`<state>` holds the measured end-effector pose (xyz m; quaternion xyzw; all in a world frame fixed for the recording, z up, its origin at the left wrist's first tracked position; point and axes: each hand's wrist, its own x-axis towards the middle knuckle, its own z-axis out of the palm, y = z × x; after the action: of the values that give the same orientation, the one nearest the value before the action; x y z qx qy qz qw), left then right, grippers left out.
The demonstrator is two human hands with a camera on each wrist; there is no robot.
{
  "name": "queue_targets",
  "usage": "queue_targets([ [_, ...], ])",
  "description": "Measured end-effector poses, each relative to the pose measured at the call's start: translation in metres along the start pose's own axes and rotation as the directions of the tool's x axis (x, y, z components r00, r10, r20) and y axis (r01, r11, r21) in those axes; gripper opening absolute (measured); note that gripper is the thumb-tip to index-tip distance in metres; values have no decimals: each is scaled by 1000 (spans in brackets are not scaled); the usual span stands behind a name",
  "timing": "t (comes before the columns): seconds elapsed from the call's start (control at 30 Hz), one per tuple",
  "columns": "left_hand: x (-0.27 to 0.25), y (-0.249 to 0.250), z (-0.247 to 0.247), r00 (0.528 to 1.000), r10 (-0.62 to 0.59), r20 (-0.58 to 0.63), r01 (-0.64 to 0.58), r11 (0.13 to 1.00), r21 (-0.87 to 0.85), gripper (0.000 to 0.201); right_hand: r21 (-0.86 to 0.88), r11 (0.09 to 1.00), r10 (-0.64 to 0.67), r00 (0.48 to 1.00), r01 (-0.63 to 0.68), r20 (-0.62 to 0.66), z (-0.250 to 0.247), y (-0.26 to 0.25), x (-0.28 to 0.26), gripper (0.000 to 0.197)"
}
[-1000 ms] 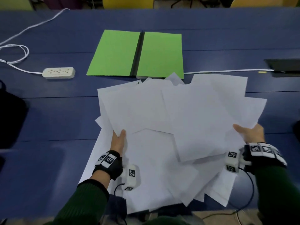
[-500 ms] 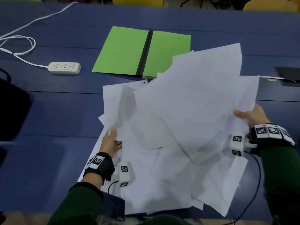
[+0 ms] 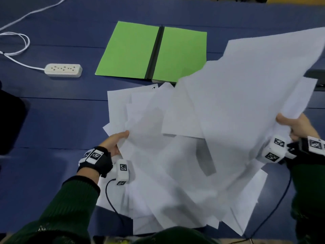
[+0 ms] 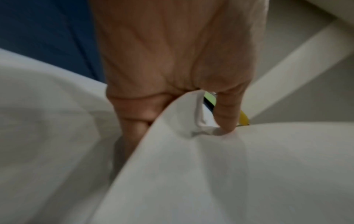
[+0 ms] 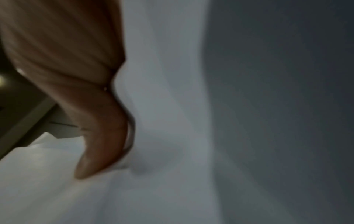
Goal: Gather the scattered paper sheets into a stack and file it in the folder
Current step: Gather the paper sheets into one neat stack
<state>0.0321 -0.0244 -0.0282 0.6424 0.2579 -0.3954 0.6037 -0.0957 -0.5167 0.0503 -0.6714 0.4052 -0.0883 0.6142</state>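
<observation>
At the lower middle of the left wrist view, the left hand (image 4: 172, 63) has its thumb (image 4: 228, 115) pressed down on a white sheet while the other fingers curl out of sight beneath it, so it pinches the near-left edge of the paper sheets (image 3: 202, 138). In the right wrist view the right hand (image 5: 80, 84) does the same on its side, thumb on top and paper buckling under it; the remaining fingers are hidden by blur and by the paper itself. From the head view the left hand (image 3: 115, 140) sits left of centre and the right hand (image 3: 297, 125) at the right edge, with the fanned sheets spanning between them, lifted and tilted so the far-right corner rises toward the upper right of the frame. More loose sheets lie flat on the blue counter (image 3: 52, 120) below the lifted ones, spilling toward the bottom of the frame. Beyond the fingers, in the upper middle, the green folder (image 3: 133, 50) lies open and flat, its dark spine running away from the person. The raised bundle's upper corner overlaps the folder's right leaf in the picture, so the right hand looks nearer to it. By my reading, the sheets are too askew to file and need squaring first. A white power strip (image 3: 63, 69) rests at the upper left, its cable (image 3: 19, 62) trailing off.
</observation>
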Motion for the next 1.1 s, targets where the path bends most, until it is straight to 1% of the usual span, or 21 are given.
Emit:
queue_targets([
  [0.07, 0, 2, 5, 999, 38, 10, -38, 998, 42, 48, -68, 997, 51, 998, -49, 27, 7, 16, 3, 31],
  [0.13, -1, -6, 9, 998, 63, -6, -63, 998, 12, 62, -117, 989, 104, 991, -93, 90, 18, 29, 1, 35],
  [0.2, -4, -17, 12, 995, 77, 67, -78, 997, 9, 78, -176, 979, 125, 986, -104, 111, 31, 40, -5, 35],
  [0.23, -5, -22, 13, 990, 84, 113, -88, 996, 26, 81, -196, 976, 121, 987, -98, 109, 37, 43, -9, 39],
  [0.27, -7, -24, 16, 985, 100, 138, -106, 994, 37, 75, -198, 976, 113, 988, -90, 106, 41, 46, -13, 44],
  [0.37, -7, -28, 21, 991, 115, 74, -114, 993, -18, 47, -163, 983, 106, 984, -83, 142, 44, 49, -20, 47],
  [0.43, -9, -28, 27, 989, 107, 100, -104, 994, -33, 45, -109, 991, 91, 979, -72, 182, 41, 46, -25, 52],
  [0.5, -13, -30, 34, 976, 125, 180, -128, 992, 3, 51, -79, 995, 68, 975, -52, 214, 38, 39, -30, 64],
  [0.53, -15, -32, 37, 968, 147, 202, -157, 987, 35, 54, -54, 997, 69, 975, -59, 213, 35, 36, -32, 60],
  [0.6, -17, -38, 41, 960, 186, 208, -202, 978, 58, 56, 24, 998, 51, 979, -57, 195, 32, 32, -34, 29],
  [0.63, -14, -41, 42, 964, 195, 181, -205, 978, 39, 55, 44, 997, 49, 986, -56, 162, 31, 32, -35, 26],
  [0.73, -10, -52, 48, 967, 249, 56, -249, 968, 5, 47, 49, 992, 113, 992, -116, 55, 30, 44, -36, 32],
  [0.77, -9, -54, 52, 962, 272, 11, -272, 962, 17, 41, 29, 989, 142, 989, -143, 39, 35, 49, -38, 34],
  [0.83, -9, -53, 59, 954, 283, -95, -278, 959, 63, 19, -62, 982, 178, 984, -176, 26, 47, 58, -44, 32],
  [0.87, -8, -50, 62, 953, 259, -158, -252, 966, 63, 18, -109, 978, 181, 983, -177, 25, 54, 64, -47, 34],
  [0.9, -5, -47, 62, 958, 215, -189, -208, 977, 55, 29, -145, 974, 177, 984, -171, 28, 61, 69, -48, 38],
  [0.93, -3, -45, 60, 975, 149, -164, -147, 989, 25, 40, -194, 968, 170, 985, -162, 28, 66, 76, -48, 41],
  [0.97, -2, -44, 59, 990, 102, -101, -106, 994, -32, 45, -240, 960, 158, 987, -145, 36, 70, 84, -49, 44],
  [1.0, -4, -44, 58, 995, 93, -36, -96, 992, -82, 40, -273, 953, 146, 989, -132, 34, 73, 91, -49, 46],
  [1.03, -5, -46, 56, 994, 103, 23, -101, 991, -92, 29, -286, 950, 139, 990, -126, 28, 75, 96, -52, 47],
  [1.1, -7, -51, 52, 986, 156, 65, -156, 988, -11, 27, -278, 952, 139, 990, -124, 36, 78, 102, -55, 48],
])
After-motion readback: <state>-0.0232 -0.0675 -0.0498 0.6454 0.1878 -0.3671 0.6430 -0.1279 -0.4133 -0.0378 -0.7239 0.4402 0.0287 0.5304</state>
